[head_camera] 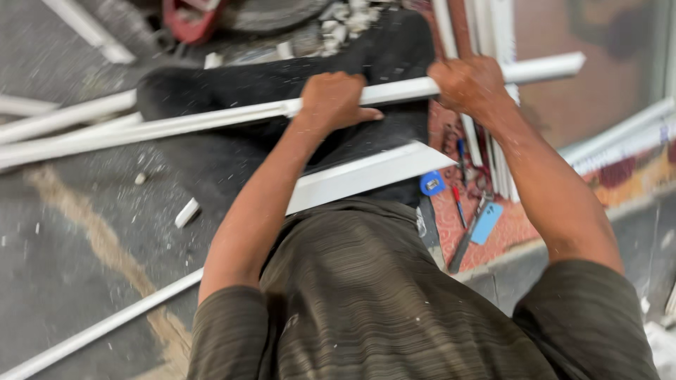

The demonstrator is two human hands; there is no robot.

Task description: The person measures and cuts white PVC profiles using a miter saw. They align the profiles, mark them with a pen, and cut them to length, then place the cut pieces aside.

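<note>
White plastic strip (211,121), long & thin, lies across a black mat (232,158) on the floor, running left to right. Left hand (336,100) and right hand (466,84) are both clamped on it, set apart, knuckles up. Both arms reach forward, nearly straight. To do it well: keep even grip w/ both hands, press strip flat so it doesn't bow or twist. Blue tape measure (432,184) lies near.

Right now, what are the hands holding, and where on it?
Both hold one long white strip. The left hand grips it near its middle, and the right hand closes around it nearer the far end, over the black cloth.
</note>
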